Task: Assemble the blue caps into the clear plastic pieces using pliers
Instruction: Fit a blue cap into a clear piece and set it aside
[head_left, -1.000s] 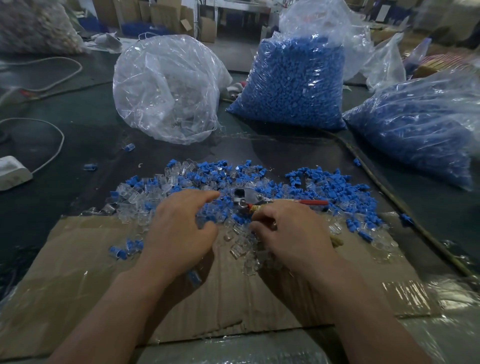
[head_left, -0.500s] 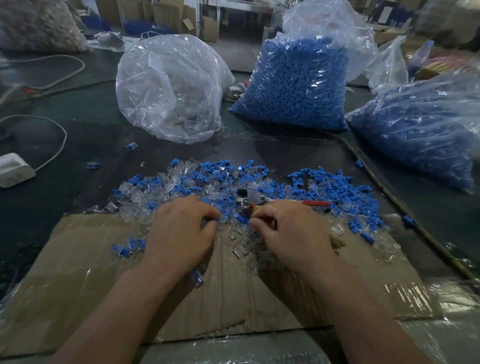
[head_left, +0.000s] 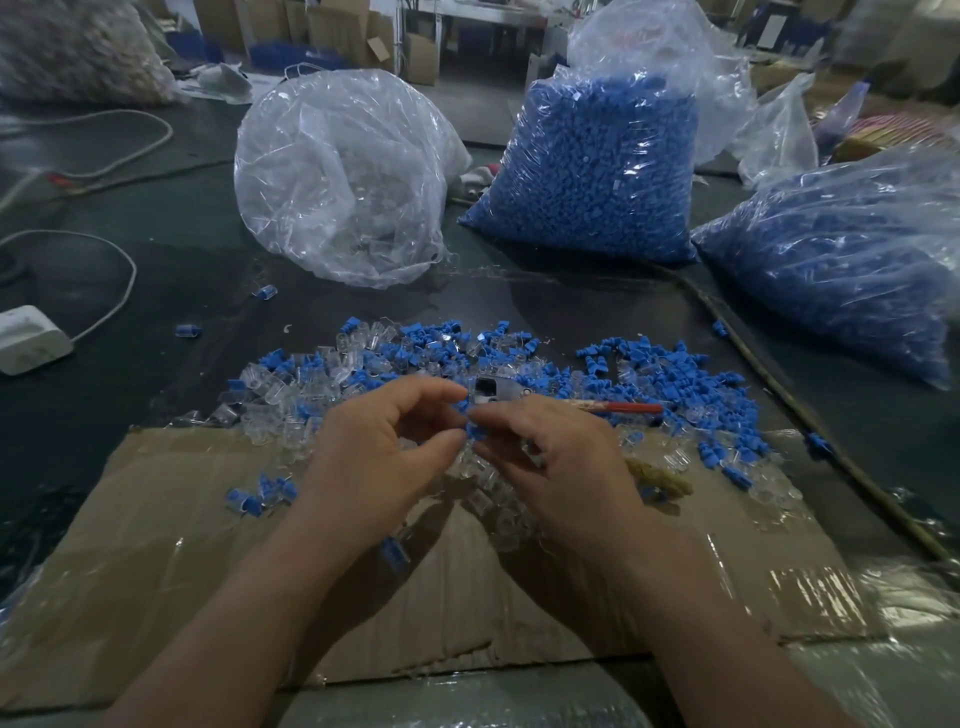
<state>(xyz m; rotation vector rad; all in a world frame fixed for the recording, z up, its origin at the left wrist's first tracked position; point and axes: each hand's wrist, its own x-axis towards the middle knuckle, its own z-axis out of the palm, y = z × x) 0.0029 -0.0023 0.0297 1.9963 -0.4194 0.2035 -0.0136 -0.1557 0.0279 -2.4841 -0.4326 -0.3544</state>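
On the dark tabletop (head_left: 208, 270), pliers (head_left: 498, 391) lie across the parts pile (head_left: 363, 364), red handle (head_left: 634, 408) pointing right. Just nearer than their head, the right hand (head_left: 561, 467) pinches a blue cap (head_left: 472, 430); the left hand (head_left: 379, 457) curls against it, its hold unclear. The handle sits closer to the right hand.

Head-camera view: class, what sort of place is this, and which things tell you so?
Probably a small factory assembly bench: a bag of blue caps and a bag of clear plastic pieces sit behind a loose pile of both, with pliers in it, and cartons stand farther back.
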